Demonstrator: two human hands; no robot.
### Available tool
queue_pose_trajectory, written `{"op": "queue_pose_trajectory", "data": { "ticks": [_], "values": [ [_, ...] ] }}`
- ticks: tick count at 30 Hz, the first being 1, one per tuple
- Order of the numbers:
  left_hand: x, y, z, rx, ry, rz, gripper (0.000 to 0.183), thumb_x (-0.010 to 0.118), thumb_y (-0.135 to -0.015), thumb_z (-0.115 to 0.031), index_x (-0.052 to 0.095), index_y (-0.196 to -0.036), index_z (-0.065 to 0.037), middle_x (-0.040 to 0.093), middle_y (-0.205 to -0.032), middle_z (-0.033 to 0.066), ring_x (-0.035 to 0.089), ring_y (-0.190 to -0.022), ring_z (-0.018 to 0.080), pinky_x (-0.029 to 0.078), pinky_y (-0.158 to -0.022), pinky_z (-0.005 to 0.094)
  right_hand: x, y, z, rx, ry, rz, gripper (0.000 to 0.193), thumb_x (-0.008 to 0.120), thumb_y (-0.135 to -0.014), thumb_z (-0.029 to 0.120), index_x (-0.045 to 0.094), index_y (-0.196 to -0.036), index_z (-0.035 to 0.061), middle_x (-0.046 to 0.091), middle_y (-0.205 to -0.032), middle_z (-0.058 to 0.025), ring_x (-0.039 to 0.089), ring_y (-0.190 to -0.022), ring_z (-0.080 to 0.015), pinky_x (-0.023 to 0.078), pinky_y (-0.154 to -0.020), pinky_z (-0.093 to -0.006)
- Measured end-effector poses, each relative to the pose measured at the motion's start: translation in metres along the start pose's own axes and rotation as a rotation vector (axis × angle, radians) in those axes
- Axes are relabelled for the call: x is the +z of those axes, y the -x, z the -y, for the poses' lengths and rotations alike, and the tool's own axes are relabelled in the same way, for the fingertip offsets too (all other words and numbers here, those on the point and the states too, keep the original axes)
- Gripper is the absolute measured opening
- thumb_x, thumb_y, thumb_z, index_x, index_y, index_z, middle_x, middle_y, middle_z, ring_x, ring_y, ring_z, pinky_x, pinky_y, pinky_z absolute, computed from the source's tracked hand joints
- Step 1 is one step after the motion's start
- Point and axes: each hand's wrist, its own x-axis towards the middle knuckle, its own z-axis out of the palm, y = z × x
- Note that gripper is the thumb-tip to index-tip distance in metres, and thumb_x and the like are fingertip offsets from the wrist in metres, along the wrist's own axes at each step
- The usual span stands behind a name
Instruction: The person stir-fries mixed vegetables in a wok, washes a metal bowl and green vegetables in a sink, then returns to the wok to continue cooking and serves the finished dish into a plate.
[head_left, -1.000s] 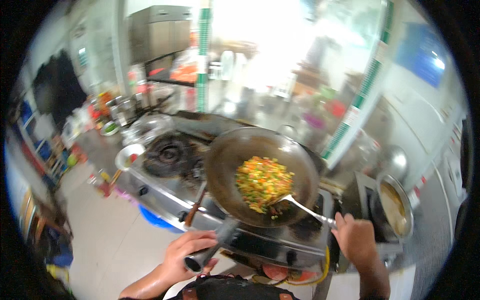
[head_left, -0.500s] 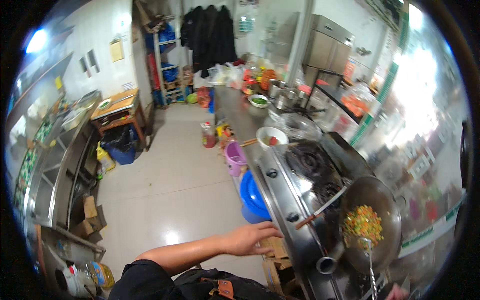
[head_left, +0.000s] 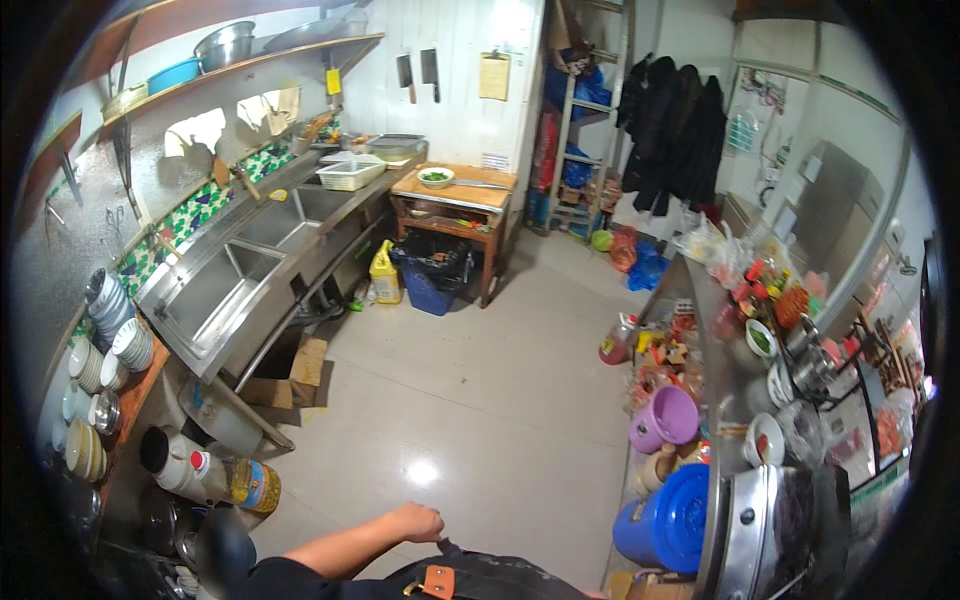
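Observation:
My left hand is low in the middle of the view, in front of my body, with its fingers curled in. A raised fold of the dark apron, which has an orange-brown leather tab, meets the hand's lower edge. Whether the fingers grip the cloth is hidden. My right hand is out of view. To the right is the metal stove, with only part of it showing. On the counter beyond it stands a white bowl with something red inside.
A blue lidded bucket and a purple bucket stand beside the counter. Along the left wall run a steel double sink and stacked dishes. An oil jug sits at lower left. A wooden table stands at the back.
My view has swung left, so the wok, its food and the ladle have left the picture. My left hand has drawn back from beside the stove and its fingers have curled. My right hand has left view.

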Motion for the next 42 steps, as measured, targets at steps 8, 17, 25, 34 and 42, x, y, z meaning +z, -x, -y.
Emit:
{"op": "queue_pose_trajectory", "data": {
  "ticks": [8,17,25,34,42],
  "values": [
    [-0.207,0.067,0.039,0.44,0.837,-0.869,0.026,0.059,-0.092,-0.016,0.062,-0.117,-0.008,0.065,-0.1,0.0102,0.064,-0.091,0.0248,0.051,-0.083,0.0374,-0.075,-0.13,0.0,0.153,-0.049,0.241,0.032,0.056,-0.088,0.028,0.065,-0.115,0.0123,0.064,-0.11,-0.011,0.065,-0.09,-0.0301,0.051,-0.079,-0.0431],
    [-0.396,0.122,0.09,1.505,0.73,-0.934,0.036,0.071,-0.081,-0.004,0.067,-0.11,-0.024,0.067,-0.098,0.0113,0.063,-0.07,0.0205,0.047,-0.057,0.0289,-0.199,-0.32,-0.025,0.192,0.099,0.383,0.036,0.051,-0.089,0.033,0.066,-0.116,0.0139,0.063,-0.12,-0.0096,0.063,-0.102,-0.0318,0.05,-0.086,-0.045],
    [-0.409,0.069,0.26,0.445,0.662,-1.173,0.011,0.063,-0.089,-0.011,0.065,-0.091,-0.001,0.066,-0.094,0.0128,0.064,-0.079,0.024,0.052,-0.069,0.0354,-0.465,-0.572,0.264,-0.404,-0.031,-0.229,0.033,0.053,-0.09,0.037,0.067,-0.105,0.0124,0.069,-0.104,-0.0117,0.064,-0.093,-0.0336,0.051,-0.081,-0.043],
    [-0.456,-0.168,0.588,-0.216,1.474,-1.191,0.012,0.065,-0.09,-0.018,0.065,-0.091,-0.006,0.06,-0.078,-0.0033,0.054,-0.072,0.0067,0.043,-0.065,0.0219,-0.457,-0.61,0.34,-0.64,-0.194,0.025,0.023,0.057,-0.089,0.03,0.066,-0.097,0.011,0.067,-0.091,-0.0135,0.064,-0.084,-0.0311,0.051,-0.075,-0.0404],
    [-0.594,-0.437,0.734,-0.199,1.724,-1.119,0.007,0.063,-0.089,-0.013,0.066,-0.093,-0.008,0.061,-0.075,-0.0026,0.055,-0.066,0.0075,0.043,-0.059,0.0231,-0.331,-0.524,0.13,0.271,0.184,0.649,0.034,0.055,-0.085,0.032,0.067,-0.11,0.012,0.065,-0.116,-0.0123,0.061,-0.109,-0.0316,0.05,-0.091,-0.0445]
  ]
}}
